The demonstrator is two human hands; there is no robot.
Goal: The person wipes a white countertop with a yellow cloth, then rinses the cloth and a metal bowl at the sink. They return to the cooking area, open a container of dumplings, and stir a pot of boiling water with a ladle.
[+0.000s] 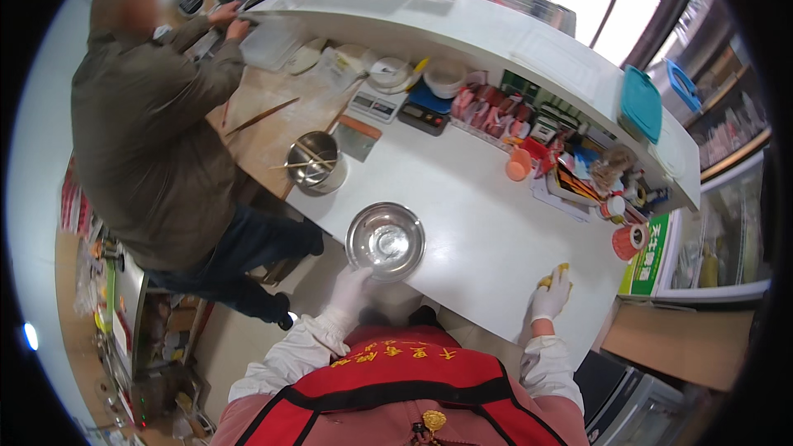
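Observation:
My left hand point(352, 290), in a white glove, grips the near rim of a shiny stainless steel bowl point(385, 241) at the counter's front edge. The bowl looks empty apart from reflections. To the right, my right hand point(551, 298), also gloved, presses a yellow cloth point(562, 270) on the white countertop point(483, 229). Beyond the bowl and to its left stands a deep metal pot point(316, 164) with wooden chopsticks lying across its mouth. A scraper with a wooden handle point(360, 127) and a wide metal blade lies behind the pot.
Another person point(167, 118) stands at the left by a wooden board point(266, 124) with a thin rolling pin point(263, 116). Digital scales point(424, 116), a basket of pink packets point(489, 111), an orange cup point(518, 165) and a red-and-white roll point(629, 241) line the counter's back and right.

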